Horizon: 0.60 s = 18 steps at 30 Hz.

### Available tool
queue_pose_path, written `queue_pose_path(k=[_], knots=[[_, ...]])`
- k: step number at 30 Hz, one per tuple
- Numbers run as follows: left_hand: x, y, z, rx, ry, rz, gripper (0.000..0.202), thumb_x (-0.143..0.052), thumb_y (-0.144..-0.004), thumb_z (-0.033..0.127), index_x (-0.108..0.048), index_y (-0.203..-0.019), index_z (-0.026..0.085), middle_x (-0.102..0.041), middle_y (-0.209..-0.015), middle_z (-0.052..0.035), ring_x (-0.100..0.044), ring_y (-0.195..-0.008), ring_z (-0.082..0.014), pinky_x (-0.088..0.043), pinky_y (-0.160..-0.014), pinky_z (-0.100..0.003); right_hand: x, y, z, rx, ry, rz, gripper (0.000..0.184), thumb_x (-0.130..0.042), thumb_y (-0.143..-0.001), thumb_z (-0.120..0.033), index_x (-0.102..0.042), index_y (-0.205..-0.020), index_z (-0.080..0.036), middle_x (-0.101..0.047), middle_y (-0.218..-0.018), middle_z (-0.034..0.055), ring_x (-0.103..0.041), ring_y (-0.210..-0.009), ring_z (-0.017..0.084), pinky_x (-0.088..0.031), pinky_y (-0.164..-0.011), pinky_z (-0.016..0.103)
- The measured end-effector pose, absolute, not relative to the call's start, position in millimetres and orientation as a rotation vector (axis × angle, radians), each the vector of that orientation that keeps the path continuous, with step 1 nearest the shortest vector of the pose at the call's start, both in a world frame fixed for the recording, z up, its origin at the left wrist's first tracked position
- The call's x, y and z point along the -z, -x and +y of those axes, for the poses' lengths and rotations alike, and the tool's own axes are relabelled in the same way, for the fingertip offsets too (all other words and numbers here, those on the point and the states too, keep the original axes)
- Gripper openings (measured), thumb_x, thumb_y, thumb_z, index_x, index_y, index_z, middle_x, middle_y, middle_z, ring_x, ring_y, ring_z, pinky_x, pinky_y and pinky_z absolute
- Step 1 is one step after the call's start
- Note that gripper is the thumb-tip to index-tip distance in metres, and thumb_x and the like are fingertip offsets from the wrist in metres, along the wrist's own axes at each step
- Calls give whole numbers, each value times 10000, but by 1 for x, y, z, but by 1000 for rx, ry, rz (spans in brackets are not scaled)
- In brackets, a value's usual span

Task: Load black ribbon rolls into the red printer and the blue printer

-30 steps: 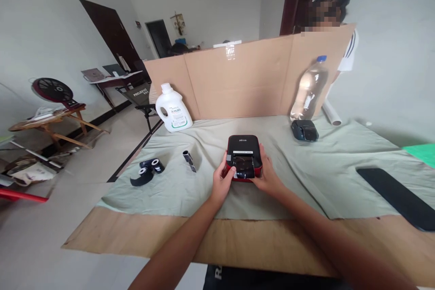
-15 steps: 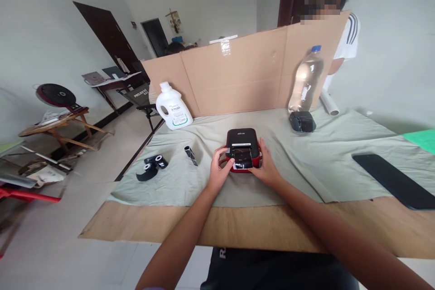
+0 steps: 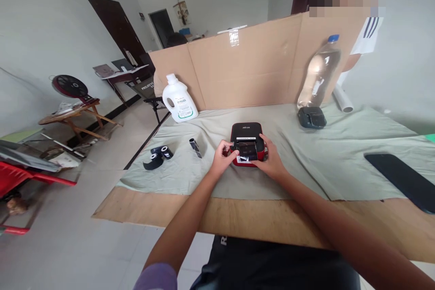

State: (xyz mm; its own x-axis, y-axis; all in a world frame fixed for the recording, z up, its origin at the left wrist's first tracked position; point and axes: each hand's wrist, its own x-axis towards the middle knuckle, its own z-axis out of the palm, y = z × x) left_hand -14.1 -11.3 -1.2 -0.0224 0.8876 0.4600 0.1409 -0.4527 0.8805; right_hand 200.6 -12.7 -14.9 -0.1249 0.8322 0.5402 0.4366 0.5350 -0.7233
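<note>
A small black-and-red label printer (image 3: pixel 247 130) lies on the cloth in front of me, with a strip of glossy black film (image 3: pixel 247 152) across its front. My left hand (image 3: pixel 224 157) grips the printer's left side, its thumb at the left edge of the film and its fingers curled by the casing. On the other side, my right hand (image 3: pixel 271 157) wraps round the right side, thumb at the lower front corner. To the left lie black film rolls (image 3: pixel 159 156) and one loose roll (image 3: pixel 195 148).
A cardboard panel (image 3: pixel 244 72) stands along the back. Before it are a white jug (image 3: pixel 180 102), a large clear bottle (image 3: pixel 319 74) and a small black device (image 3: pixel 311 118). A phone (image 3: pixel 403 179) lies at right. A person (image 3: pixel 369 34) stands behind the panel.
My head view has shifted, so the scene sits slightly lower-left to higher-right differently. Both hands stay on the printer; the left fingers have curled more at its left edge.
</note>
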Motion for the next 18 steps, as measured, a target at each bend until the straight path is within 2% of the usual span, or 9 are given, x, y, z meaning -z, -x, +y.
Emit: queue_pose_path(k=[3, 7, 11, 15, 18], knots=[[0, 14, 1, -1573, -1662, 1025, 384, -774, -728, 469, -496, -766, 206, -376, -698, 58, -370, -646, -107, -346, -624, -241, 13, -200, -13, -481, 1073, -1748, 898, -780, -708, -380, -353, -1487, -248, -446, -1491, 160, -507, -1267, 345, -435, -1032, 536], [4, 12, 7, -1559, -1693, 1045, 377, -746, -739, 469, -476, -734, 206, -380, -689, 54, -353, -632, -109, -324, -611, -244, 9, -200, -15, -501, 1087, -1747, 925, -787, -705, -389, -335, -1501, -255, -464, -1474, 157, -500, -1273, 349, -441, -1020, 532], [11, 9, 0, -1637, -1694, 1133, 308, -690, -797, 463, -514, -795, 209, -394, -698, 51, -379, -639, -116, -355, -635, -248, 8, -201, -15, -507, 1087, -1765, 944, -764, -716, -368, -302, -1532, -256, -460, -1484, 160, -499, -1269, 353, -444, -1008, 526], [14, 10, -5, -1701, -1828, 1149, 219, -651, -856, 402, -572, -899, 202, -494, -867, 0, -469, -721, -126, -402, -667, -254, 10, -202, -14, -482, 1094, -1788, 988, -732, -743, -363, -218, -1582, -275, -477, -1478, 146, -504, -1270, 349, -438, -1017, 524], [13, 12, -5, -1721, -1896, 1124, 213, -645, -873, 398, -584, -938, 204, -507, -939, -24, -503, -763, -135, -408, -649, -252, 11, -201, -14, -455, 1096, -1778, 1024, -729, -746, -364, -174, -1601, -267, -467, -1497, 144, -460, -1334, 352, -406, -1064, 534]])
